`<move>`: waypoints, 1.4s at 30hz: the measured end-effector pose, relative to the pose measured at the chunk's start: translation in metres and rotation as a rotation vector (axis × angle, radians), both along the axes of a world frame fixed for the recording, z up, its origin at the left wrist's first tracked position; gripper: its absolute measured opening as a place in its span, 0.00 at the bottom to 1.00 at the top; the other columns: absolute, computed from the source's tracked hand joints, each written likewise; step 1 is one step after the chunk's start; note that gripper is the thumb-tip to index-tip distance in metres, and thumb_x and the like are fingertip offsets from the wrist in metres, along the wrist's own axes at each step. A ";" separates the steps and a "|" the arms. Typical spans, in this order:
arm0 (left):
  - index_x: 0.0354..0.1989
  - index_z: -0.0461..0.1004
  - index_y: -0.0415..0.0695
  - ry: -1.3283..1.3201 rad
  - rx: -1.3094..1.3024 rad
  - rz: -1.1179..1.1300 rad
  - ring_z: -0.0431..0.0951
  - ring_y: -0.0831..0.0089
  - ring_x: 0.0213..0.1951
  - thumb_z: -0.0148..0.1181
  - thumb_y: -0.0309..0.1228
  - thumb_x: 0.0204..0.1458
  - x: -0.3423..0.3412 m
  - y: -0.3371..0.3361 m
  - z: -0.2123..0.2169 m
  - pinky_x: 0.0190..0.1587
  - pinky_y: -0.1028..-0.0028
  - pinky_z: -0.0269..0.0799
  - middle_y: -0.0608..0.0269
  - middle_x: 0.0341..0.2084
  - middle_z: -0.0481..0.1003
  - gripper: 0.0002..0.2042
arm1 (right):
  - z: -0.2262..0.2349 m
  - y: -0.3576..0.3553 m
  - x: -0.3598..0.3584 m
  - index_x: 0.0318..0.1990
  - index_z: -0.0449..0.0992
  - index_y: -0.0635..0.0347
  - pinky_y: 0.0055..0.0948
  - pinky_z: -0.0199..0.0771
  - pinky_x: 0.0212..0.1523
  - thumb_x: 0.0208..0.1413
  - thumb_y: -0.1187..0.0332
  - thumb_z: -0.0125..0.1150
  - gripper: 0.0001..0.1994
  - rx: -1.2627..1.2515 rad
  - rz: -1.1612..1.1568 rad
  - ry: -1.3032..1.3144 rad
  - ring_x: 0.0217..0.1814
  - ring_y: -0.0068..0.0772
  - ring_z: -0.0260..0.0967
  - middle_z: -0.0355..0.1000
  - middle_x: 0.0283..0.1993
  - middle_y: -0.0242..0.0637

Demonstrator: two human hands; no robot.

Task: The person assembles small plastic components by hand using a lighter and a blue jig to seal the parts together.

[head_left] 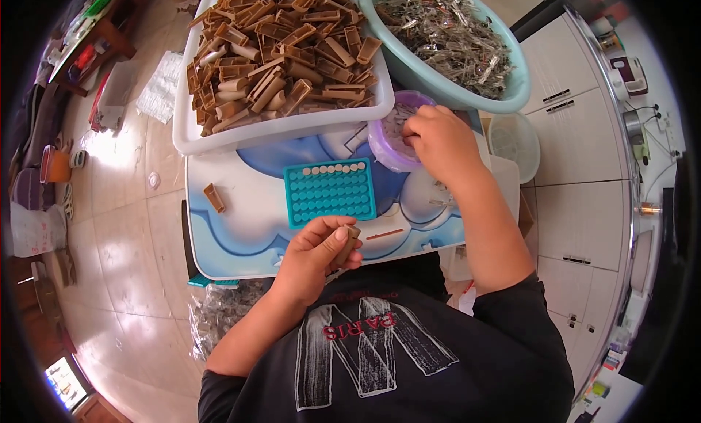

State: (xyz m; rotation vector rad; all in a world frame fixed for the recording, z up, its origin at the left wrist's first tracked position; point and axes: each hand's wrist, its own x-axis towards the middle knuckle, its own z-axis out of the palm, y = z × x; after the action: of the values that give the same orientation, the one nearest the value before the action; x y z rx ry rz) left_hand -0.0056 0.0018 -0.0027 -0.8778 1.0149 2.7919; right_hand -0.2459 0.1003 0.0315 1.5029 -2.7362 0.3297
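Note:
My left hand (312,256) is closed around a small brown plastic casing (350,243), held upright near the table's front edge. At the right, my right hand (444,144) reaches into a purple bowl (387,154) of small pale translucent pieces. Its fingers are curled together, and whatever lies between their tips is hidden. Between the hands lies a teal tray (331,193) with rows of round wells. White round pieces (332,169) sit along most of its far row.
A white tub (285,127) heaped with brown casings stands at the back. Beside it is a light blue basin (445,98) of clear plastic parts. On the table (241,237) lie a loose casing (214,197) and a thin brown stick (384,234). A clear round container (514,147) stands at right.

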 end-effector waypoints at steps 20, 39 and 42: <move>0.48 0.66 0.41 0.250 0.137 0.153 0.74 0.68 0.41 0.51 0.33 0.57 0.002 0.004 0.007 0.44 0.71 0.72 0.51 0.50 0.67 0.13 | 0.009 0.035 0.060 0.28 0.70 0.64 0.20 0.67 0.33 0.48 0.78 0.57 0.02 -0.444 -0.109 -1.004 0.31 0.15 0.66 0.72 0.29 0.28; 0.49 0.64 0.38 0.202 0.337 0.158 0.75 0.66 0.42 0.49 0.30 0.58 0.001 0.004 0.001 0.49 0.70 0.71 0.54 0.41 0.72 0.13 | -0.007 0.040 0.115 0.30 0.73 0.65 0.24 0.68 0.30 0.47 0.77 0.62 0.04 -0.631 0.063 -0.798 0.29 0.27 0.68 0.71 0.29 0.36; 0.48 0.65 0.38 0.226 0.394 0.141 0.75 0.67 0.41 0.50 0.30 0.57 0.002 0.005 -0.008 0.47 0.71 0.71 0.55 0.40 0.72 0.13 | -0.007 0.037 0.120 0.31 0.72 0.66 0.25 0.68 0.31 0.47 0.78 0.61 0.04 -0.696 0.142 -0.591 0.30 0.31 0.68 0.71 0.30 0.39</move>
State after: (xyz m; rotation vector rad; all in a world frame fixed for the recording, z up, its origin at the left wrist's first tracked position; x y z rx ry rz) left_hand -0.0041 0.0063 -0.0107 -0.6159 0.3984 3.1021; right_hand -0.1263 0.1371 0.0242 1.5318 -2.3831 1.7493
